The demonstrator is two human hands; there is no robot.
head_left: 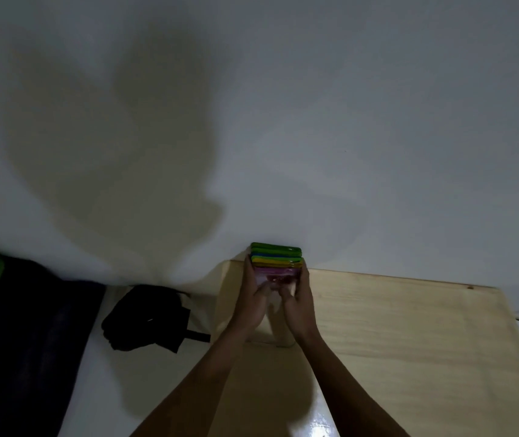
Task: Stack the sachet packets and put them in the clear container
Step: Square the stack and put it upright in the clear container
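Two hands, left hand (253, 302) and right hand (297, 302), fingers clamped on either side of one stack of sachet packets (276, 261) at the wooden surface's (393, 326) far edge. Layers pink, yellow, blue, green; exact packet count unclear.

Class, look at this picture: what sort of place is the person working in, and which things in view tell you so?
Probably a room in a home, dimly lit: a pale wooden tabletop set against a plain white wall, with a folded black umbrella lying beside it.
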